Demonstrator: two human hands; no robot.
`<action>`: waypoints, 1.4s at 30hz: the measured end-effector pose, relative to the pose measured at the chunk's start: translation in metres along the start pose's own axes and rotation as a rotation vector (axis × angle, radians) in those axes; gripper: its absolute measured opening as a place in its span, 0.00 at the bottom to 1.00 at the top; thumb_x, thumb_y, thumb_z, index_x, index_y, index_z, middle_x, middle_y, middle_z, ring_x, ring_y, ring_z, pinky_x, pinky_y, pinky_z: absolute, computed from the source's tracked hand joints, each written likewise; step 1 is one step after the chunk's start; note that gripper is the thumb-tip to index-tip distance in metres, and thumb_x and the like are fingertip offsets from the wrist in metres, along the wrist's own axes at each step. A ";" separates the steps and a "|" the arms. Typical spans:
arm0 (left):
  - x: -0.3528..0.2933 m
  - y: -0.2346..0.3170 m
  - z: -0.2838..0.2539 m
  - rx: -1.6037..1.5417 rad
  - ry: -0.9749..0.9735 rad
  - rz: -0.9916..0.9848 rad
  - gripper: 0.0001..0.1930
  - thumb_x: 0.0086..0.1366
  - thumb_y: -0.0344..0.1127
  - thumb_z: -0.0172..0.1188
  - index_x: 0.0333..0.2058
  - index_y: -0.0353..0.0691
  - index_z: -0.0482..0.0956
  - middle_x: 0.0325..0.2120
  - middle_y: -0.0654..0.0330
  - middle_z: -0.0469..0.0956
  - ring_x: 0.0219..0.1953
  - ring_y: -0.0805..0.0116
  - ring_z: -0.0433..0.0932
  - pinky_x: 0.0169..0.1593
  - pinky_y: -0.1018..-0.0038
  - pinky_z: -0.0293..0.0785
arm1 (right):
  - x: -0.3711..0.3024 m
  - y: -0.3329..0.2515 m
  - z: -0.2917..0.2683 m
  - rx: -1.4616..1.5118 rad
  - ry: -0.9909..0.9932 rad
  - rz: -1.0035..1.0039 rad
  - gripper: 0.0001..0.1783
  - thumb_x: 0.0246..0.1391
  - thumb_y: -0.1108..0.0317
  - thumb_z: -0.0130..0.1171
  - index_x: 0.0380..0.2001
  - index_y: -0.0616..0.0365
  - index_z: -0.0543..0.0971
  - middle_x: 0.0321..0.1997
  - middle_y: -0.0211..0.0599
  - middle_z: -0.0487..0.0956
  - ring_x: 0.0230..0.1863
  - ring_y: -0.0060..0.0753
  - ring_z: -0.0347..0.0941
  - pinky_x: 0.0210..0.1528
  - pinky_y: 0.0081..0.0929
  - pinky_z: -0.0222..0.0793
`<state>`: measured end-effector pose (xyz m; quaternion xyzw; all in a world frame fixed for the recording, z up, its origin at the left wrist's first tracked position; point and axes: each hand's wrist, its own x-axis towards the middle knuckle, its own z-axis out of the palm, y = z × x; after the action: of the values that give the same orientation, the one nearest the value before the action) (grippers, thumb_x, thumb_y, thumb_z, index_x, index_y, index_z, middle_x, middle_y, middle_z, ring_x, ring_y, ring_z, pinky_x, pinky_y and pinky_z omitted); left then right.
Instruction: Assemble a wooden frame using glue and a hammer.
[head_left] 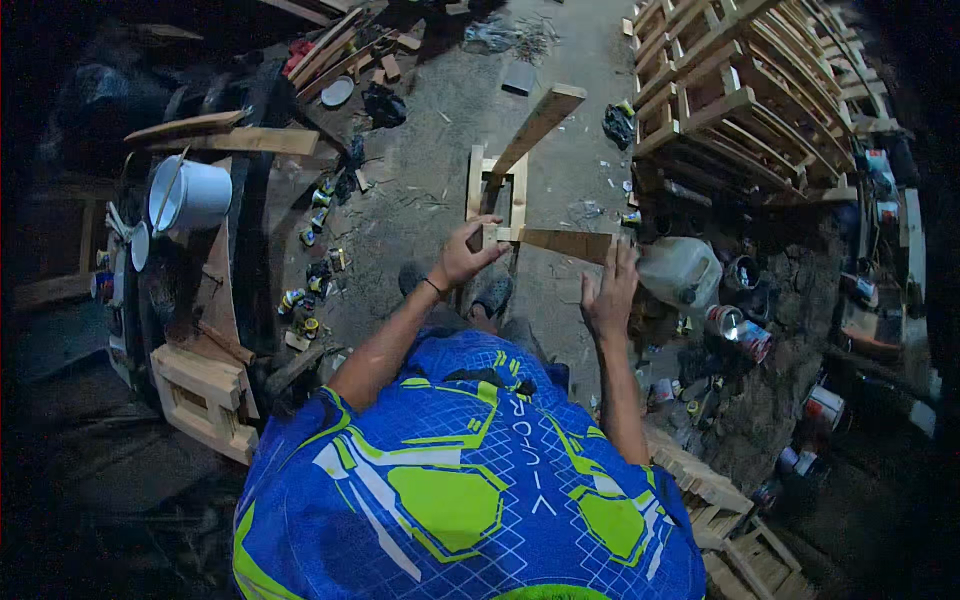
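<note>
**Open wooden frame (475, 190) between two bare hands above a littered grey floor (420, 190)**

At far left, a white bucket (213, 188) with a stick (172, 190) leaning inside it stands beneath loose planks (245, 140); below it is a pale slatted wooden piece (195, 405). Small cans (311, 325) lie scattered on the floor to the right of these. At centre, the left hand (463, 262), with a dark band (432, 286) at the wrist, pinches a pale crosspiece (492, 235) at the near end of the frame between thumb and fingers. The frame lies ahead of the person's body, and a long plank (540, 130) rises from it at a slant. A tapering board (570, 244) extends rightward from the crosspiece. At its outer end is the right hand (610, 297), fingers extended and thumb apart; its fingertips appear to touch the board. Just beside this hand is a translucent jerrycan (680, 272), with an open tin (724, 320) near it. At upper right stand stacked slatted wooden frames (742, 102).
</note>
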<state>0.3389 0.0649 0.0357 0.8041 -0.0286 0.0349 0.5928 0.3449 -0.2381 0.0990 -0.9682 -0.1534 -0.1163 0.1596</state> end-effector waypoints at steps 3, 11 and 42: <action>0.010 0.018 -0.003 -0.158 0.021 -0.301 0.17 0.69 0.46 0.63 0.43 0.36 0.85 0.30 0.58 0.84 0.36 0.72 0.82 0.43 0.72 0.78 | -0.006 -0.014 -0.026 -0.100 0.019 -0.038 0.14 0.57 0.69 0.61 0.46 0.56 0.83 0.48 0.40 0.81 0.61 0.52 0.70 0.70 0.50 0.57; 0.032 -0.027 0.024 -0.494 0.223 -0.551 0.22 0.74 0.44 0.54 0.43 0.26 0.84 0.33 0.53 0.86 0.30 0.71 0.83 0.39 0.73 0.80 | 0.047 -0.094 -0.038 0.444 0.032 -0.106 0.09 0.59 0.75 0.60 0.42 0.61 0.83 0.33 0.45 0.80 0.32 0.47 0.80 0.39 0.37 0.76; -0.313 -0.045 -0.104 -0.208 0.667 -0.691 0.17 0.71 0.43 0.60 0.47 0.34 0.79 0.40 0.62 0.81 0.42 0.72 0.78 0.49 0.70 0.74 | 0.328 -0.545 -0.038 -0.044 -0.368 -1.380 0.07 0.55 0.62 0.61 0.32 0.47 0.86 0.28 0.36 0.84 0.34 0.38 0.84 0.32 0.36 0.76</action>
<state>0.0289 0.1788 -0.0048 0.6481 0.4279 0.0886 0.6237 0.4598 0.3255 0.3730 -0.6571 -0.7533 -0.0286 0.0013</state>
